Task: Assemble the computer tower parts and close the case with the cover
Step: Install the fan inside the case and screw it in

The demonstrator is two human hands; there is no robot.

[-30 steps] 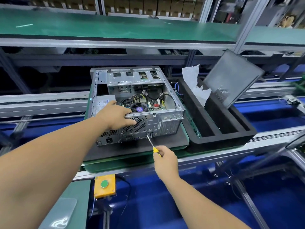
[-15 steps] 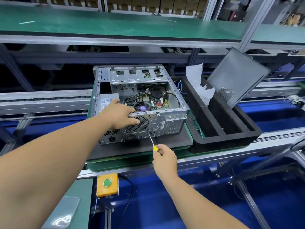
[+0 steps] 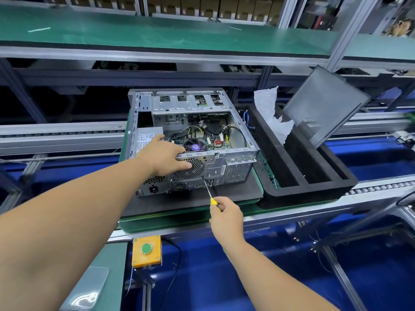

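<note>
An open computer tower [image 3: 235, 163] lies on its side on a dark mat [image 3: 238, 194], its motherboard, fan and cables exposed. My left hand [image 3: 164, 156] rests over the rear top edge of the case, thumb against the fan grille. My right hand [image 3: 225, 215] grips a yellow-handled screwdriver [image 3: 208, 190]; its tip touches the rear panel just below the fan grille. The grey side cover [image 3: 323, 104] leans tilted at the right, standing in a black foam tray [image 3: 310, 191].
White wrapping [image 3: 272, 117] sits in the foam tray. A yellow box with a green button [image 3: 146, 250] is mounted below the green pallet [image 3: 166, 223]. Conveyor rails run left and right, with a green shelf [image 3: 157, 34] above and blue floor below.
The view has shifted slightly. The screwdriver tip has moved up a little along the rear panel. My left hand keeps its place on the case.
</note>
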